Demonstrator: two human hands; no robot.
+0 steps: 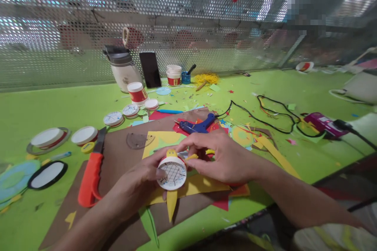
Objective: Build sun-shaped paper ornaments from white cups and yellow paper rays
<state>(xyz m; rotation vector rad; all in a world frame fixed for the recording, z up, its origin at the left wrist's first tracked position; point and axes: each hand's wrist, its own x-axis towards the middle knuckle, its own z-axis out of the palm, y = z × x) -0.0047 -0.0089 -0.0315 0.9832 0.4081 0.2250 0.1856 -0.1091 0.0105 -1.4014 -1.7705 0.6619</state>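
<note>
The left hand grips a small white cup from the left. Its thumb lies across the rim, and the cup's base, which has a pencilled grid on it, faces the camera. The right hand closes on the cup's right side with its fingers curled over the top. The thumb is pressed by a yellow tab, though it is hard to tell whether it pinches the tab or only the cup's wall. A yellow strip hangs pointed from under the cup, and a round yellow bit sticks up behind it. The cup is held just above yellow paper on a brown card, near the front edge of the green table. An orange-handled knife lies on the card to the left of the hands, and a blue glue gun lies just beyond them. Further back are cut cup bases, a red-and-white cup, a phone and a jug, which stand against a perforated screen. A black cable runs right to a purple device.
</note>
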